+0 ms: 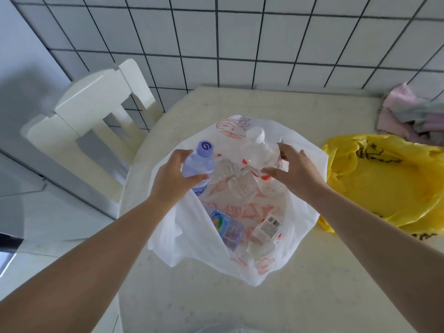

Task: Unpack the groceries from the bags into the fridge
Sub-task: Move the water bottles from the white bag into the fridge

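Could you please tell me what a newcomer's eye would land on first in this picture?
Probably the two hands in the open white bag at the centre of the table: the left hand grips a purple-capped bottle, the right hand a clear white-capped bottle. Next, the bright yellow bag lying to the right.

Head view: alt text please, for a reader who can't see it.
Two bare hands lift water bottles from an open white plastic bag on a table: left hand grips a purple-capped bottle, right hand a white-capped bottle. A yellow bag lies to the right.
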Demonstrator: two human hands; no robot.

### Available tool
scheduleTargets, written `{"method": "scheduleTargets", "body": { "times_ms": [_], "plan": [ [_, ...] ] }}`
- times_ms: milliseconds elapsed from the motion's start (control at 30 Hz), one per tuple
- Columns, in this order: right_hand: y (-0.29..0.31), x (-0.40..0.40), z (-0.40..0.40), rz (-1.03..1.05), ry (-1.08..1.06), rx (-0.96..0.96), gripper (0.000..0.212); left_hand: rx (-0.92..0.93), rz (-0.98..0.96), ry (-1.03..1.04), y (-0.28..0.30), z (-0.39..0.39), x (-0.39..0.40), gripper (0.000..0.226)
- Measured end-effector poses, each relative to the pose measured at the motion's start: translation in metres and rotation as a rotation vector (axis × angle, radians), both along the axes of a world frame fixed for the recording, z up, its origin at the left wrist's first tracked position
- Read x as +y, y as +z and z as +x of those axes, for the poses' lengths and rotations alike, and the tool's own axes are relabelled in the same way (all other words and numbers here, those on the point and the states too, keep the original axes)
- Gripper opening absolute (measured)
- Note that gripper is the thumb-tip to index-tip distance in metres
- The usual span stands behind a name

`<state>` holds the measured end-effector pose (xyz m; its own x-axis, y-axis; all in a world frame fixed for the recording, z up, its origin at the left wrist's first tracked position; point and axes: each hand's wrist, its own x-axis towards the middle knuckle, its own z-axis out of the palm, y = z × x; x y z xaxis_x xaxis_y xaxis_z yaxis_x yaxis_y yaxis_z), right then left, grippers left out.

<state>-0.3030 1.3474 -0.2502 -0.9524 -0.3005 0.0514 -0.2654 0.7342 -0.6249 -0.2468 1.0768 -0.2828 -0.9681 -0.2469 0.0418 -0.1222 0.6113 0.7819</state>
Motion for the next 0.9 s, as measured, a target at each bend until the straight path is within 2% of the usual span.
{"method": "scheduleTargets", "body": {
  "times_ms": [200, 333, 467, 600, 767, 900],
  "plan": [
    [0.021, -0.016, 0.014, -0.281, -0.006, -0.080, 0.057, 0.164, 0.259, 0.143, 0.030, 0.017, 0.004, 0.054],
    [0.045, -0.030, 0.028, -0.419, 0.088, -0.111, 0.051, 0.283, 0.348, 0.220, 0.060, 0.041, 0.015, 0.045],
    [0.067, -0.043, 0.048, -0.496, 0.229, -0.090, 0.035, 0.328, 0.392, 0.315, 0.079, 0.080, 0.018, 0.054],
    [0.074, -0.062, 0.068, -0.512, 0.389, -0.129, 0.030, 0.362, 0.380, 0.464, 0.086, 0.136, 0.012, 0.045],
    [0.066, -0.099, 0.112, -0.521, 0.560, -0.215, 0.041, 0.351, 0.399, 0.656, 0.079, 0.224, 0.001, 0.046],
    [0.054, -0.132, 0.152, -0.466, 0.678, -0.302, 0.043, 0.302, 0.325, 0.793, 0.067, 0.289, -0.010, 0.039]
  ]
}}
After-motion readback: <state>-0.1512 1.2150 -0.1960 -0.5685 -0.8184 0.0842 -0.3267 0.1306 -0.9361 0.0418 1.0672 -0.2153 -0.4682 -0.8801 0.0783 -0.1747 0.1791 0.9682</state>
